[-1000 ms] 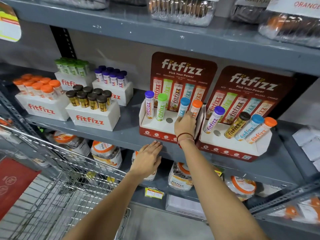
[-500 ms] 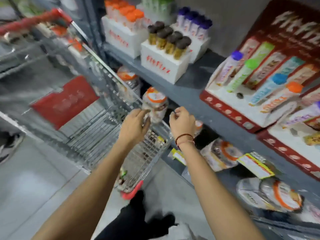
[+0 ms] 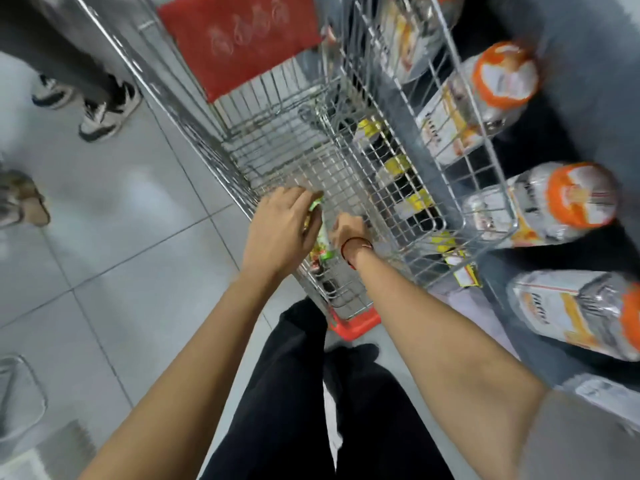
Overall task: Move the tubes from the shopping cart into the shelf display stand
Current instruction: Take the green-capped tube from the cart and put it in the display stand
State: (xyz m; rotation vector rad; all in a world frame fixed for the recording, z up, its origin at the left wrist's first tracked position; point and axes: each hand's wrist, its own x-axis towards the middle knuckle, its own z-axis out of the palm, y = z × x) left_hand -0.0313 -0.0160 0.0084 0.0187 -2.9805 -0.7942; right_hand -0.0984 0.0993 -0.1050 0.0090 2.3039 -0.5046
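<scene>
I was bent over the shopping cart (image 3: 277,157), looking straight down into its wire basket. My left hand (image 3: 277,233) reached into the near corner, fingers curled down over a green tube (image 3: 320,223) that lay among a few others on the wire floor; the blur kept me from telling whether that hand had closed on it. My right hand (image 3: 348,232) was just beside it on the other side of the same tube, a red band (image 3: 356,241) at the wrist, its fingers turned away from me, so I could not tell its grip either. Wrapped packs with orange lids (image 3: 502,77) lay on the shelf (image 3: 568,29) to my right, seen through the cart's wire side. Another person's sneakers (image 3: 104,112) stood on the tiled floor (image 3: 138,216) to the left.
</scene>
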